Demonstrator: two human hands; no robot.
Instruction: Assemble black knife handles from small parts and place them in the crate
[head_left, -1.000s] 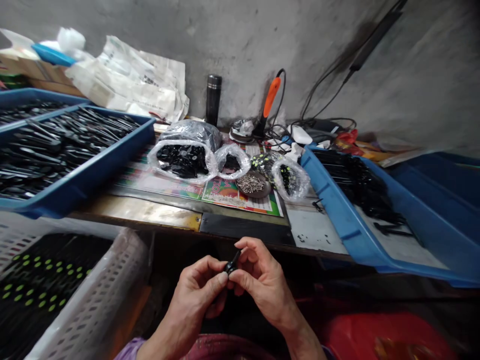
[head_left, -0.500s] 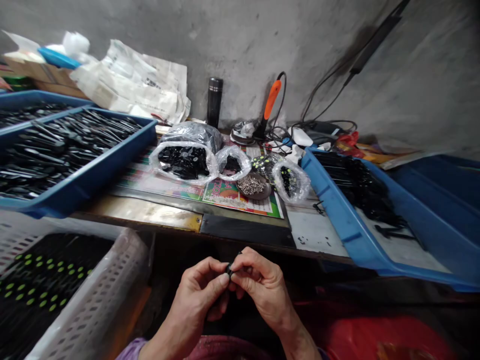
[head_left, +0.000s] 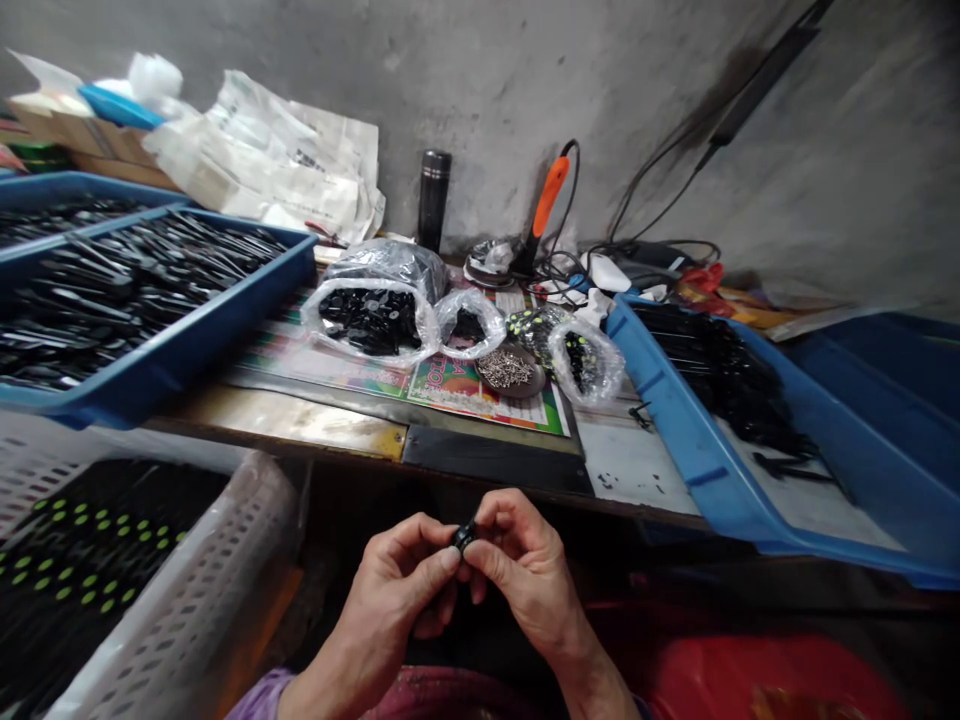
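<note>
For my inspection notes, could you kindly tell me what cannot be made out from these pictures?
Head view only:
- The small black part: mostly hidden by the fingers of the left hand and right hand, so its shape is unclear.
- The white plastic crate: cut off by the left and bottom edges, so its full contents are unseen.
- The red object: cut off by the bottom edge, so its shape is unclear.
- The clear plastic bag: its plastic blurs the pieces inside.

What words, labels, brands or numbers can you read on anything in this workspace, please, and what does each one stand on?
Printed poster sheet: large red letters, partly hidden by a clear plastic bag, too blurred to read.
White paper wrapping: small dark print, too small to read.
Nothing else shows readable text.
</note>
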